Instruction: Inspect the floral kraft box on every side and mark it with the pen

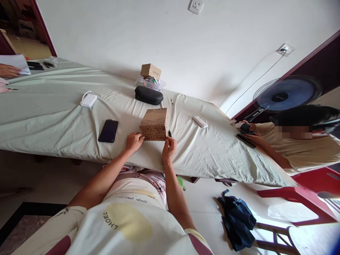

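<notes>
A brown cardboard box [154, 124] with dark curling line drawings stands on the cloth-covered table before me. My left hand [134, 141] is closed at the box's lower left corner, with thumb and fingertips against its edge. At the lower right corner, my right hand [169, 147] pinches the box's near edge. A black marker pen [170, 134] shows just above the right fingers; whether that hand also holds it I cannot tell. Behind the box lies a black zip case [149, 95]. A dark phone [108, 131] rests left of my left hand.
White power strips [89, 99] [200, 122] lie on either side. A small carton [151, 71] sits on a clear plastic tub [150, 84] by the wall. On the right sits another person [300, 148] holding a dark object, near a fan [288, 95]. Another person's hand [9, 71] is far left.
</notes>
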`<state>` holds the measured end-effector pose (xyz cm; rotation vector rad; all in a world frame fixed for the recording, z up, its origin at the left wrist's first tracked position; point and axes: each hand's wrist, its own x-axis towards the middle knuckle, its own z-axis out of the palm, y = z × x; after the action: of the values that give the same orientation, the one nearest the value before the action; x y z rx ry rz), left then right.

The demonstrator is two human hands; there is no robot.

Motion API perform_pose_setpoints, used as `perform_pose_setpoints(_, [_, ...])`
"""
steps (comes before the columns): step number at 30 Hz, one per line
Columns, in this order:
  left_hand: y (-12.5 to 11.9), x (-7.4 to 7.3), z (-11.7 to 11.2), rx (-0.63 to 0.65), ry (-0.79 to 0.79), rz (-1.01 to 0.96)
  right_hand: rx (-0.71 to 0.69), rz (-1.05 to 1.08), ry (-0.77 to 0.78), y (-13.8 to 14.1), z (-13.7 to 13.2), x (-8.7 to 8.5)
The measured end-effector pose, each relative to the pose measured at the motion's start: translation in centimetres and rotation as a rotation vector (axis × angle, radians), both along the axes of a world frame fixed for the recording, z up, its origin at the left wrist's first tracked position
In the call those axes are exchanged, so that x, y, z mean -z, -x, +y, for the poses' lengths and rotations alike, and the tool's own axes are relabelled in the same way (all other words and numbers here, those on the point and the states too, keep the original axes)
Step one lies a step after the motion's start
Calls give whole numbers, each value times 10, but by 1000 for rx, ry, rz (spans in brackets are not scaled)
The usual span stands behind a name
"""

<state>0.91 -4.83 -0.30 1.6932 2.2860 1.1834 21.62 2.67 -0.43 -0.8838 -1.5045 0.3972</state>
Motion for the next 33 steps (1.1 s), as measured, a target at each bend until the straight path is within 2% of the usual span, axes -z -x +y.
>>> perform_pose_setpoints(4, [1, 9, 3, -77, -277, -165, 52, 2, -34, 1, -3, -4])
perform_pose_setpoints(6, [2, 12, 4, -42, -424, -200, 78, 12, -43, 1, -4, -5])
perform_pose_setpoints(9, [3, 13, 4, 75, -504, -167, 100, 27, -54, 0, -3, -5])
perform_pose_setpoints(12, [5, 12, 5, 123, -499, -179, 90, 19, -46, 0, -2, -4])
perform_pose_setpoints(15, [8, 12, 5, 90, -492, -221, 44, 35, -20, 1, 0, 0])
perform_pose_setpoints(19, [8, 13, 7, 77, -479, -253, -34, 130, 76, 6, 3, 7])
perform_pose_setpoints(22, [6, 15, 8, 77, -405, -312, -107, 143, 147, 9, 4, 10])
perform_pose_setpoints(27, [5, 12, 5, 26, -272, -338, -186, 60, 233, 11, 2, 10])
perform_pose_setpoints(33, [3, 7, 3, -15, -126, -242, -212, -90, 346, 11, -5, -1])
